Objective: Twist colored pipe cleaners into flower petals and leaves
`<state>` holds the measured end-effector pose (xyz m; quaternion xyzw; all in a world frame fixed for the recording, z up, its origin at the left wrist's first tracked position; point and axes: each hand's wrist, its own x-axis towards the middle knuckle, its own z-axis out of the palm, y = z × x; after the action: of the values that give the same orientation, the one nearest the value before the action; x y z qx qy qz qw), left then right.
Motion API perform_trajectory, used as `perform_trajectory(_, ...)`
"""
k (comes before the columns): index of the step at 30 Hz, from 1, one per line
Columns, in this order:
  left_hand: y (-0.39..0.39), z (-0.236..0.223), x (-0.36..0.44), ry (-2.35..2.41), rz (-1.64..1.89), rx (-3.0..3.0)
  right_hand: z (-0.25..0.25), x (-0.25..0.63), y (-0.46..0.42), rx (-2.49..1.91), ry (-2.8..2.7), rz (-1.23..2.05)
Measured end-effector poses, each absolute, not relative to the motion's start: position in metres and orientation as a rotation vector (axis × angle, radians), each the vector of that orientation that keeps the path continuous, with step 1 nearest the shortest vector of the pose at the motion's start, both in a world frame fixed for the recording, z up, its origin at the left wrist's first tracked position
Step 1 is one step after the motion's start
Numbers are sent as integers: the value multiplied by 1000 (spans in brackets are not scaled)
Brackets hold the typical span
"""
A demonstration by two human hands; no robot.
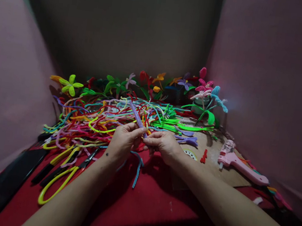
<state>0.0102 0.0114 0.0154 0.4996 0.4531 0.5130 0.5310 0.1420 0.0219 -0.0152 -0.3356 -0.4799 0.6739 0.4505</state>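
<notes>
Both hands meet over the front of a heap of colourful pipe cleaners (105,122). My left hand (127,137) is closed, pinching a purple pipe cleaner piece (137,115) that points up and away from me. My right hand (163,144) is closed too, its thumb and forefinger pinching the lower end of the same purple piece. The fingers partly cover that end. A blue pipe cleaner (137,172) lies on the red cloth just below the hands. More purple pieces (187,140) rest to the right of my right hand.
Yellow-handled scissors (58,186) and pliers (52,166) lie at the left. A pink glue gun (244,168) rests on cardboard (212,154) at the right. Pipe-cleaner flowers (71,85) line the back, beside a small jar (199,106). A pink wall (275,77) bounds the right.
</notes>
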Motion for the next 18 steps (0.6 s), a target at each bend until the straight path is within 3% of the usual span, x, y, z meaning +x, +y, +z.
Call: perform_trajectory(18, 13, 12, 10, 1033, 1211, 1135, -12, 140, 21, -787, -1104, 1660)
